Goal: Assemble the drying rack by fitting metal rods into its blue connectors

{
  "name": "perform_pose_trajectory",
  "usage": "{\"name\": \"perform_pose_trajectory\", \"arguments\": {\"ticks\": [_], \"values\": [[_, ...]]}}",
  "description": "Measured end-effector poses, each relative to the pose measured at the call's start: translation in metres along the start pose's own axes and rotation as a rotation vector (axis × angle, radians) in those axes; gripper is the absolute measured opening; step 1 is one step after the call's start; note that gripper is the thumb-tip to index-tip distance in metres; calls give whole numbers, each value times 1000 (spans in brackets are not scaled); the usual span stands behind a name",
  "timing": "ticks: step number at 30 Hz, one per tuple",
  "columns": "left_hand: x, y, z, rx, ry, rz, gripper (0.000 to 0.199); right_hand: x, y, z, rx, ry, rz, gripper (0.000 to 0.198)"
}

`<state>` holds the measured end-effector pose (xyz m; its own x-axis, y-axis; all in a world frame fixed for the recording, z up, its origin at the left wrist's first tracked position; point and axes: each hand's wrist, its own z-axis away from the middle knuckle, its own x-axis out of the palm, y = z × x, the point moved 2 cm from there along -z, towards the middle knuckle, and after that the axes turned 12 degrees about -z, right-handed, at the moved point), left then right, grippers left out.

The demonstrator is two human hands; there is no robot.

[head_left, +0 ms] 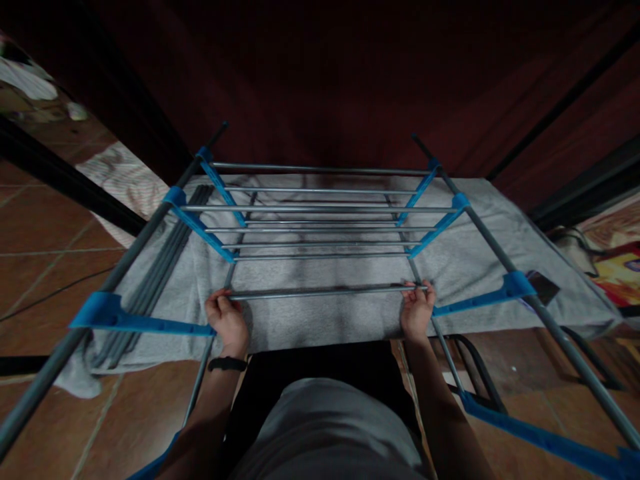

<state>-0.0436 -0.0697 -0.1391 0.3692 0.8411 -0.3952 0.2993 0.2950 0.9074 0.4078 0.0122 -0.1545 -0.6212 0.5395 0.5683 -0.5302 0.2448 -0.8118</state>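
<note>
A thin grey metal rod (320, 293) lies crosswise in front of me, one end in each hand. My left hand (230, 323) closes its fingers round the left end, beside a blue plastic bracket (150, 321). At the right end, my right hand (417, 312) pinches the rod close to another blue bracket (480, 299). Both brackets are clipped on the long grey tubes of a rack frame (493, 243). Farther back, several crossbars (320, 209) span pairs of blue brackets. Whether the rod's ends touch the brackets or thin side tubes is hidden by my fingers.
Grey cloth (300, 327) covers the surface under the rack. Several loose grey tubes (163, 270) lie on it at left. A dark red panel (320, 87) stands behind. At right are a small dark flat object (543, 288) and a yellow-red package (620, 273). Tiled floor (45, 287) shows left.
</note>
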Motion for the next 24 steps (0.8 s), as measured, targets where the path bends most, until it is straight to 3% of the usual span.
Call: {"name": "perform_pose_trajectory", "arguments": {"ticks": [10, 16, 24], "values": [[0, -6, -3, -44, 4, 22, 27, 0, 1, 1, -5, -4, 10, 44], [-1, -6, -2, 2, -2, -27, 33, 0, 1, 0, -27, 16, 24, 44], [0, -6, -5, 0, 11, -24, 21, -1, 1, -1, -14, 31, -18, 42]]}}
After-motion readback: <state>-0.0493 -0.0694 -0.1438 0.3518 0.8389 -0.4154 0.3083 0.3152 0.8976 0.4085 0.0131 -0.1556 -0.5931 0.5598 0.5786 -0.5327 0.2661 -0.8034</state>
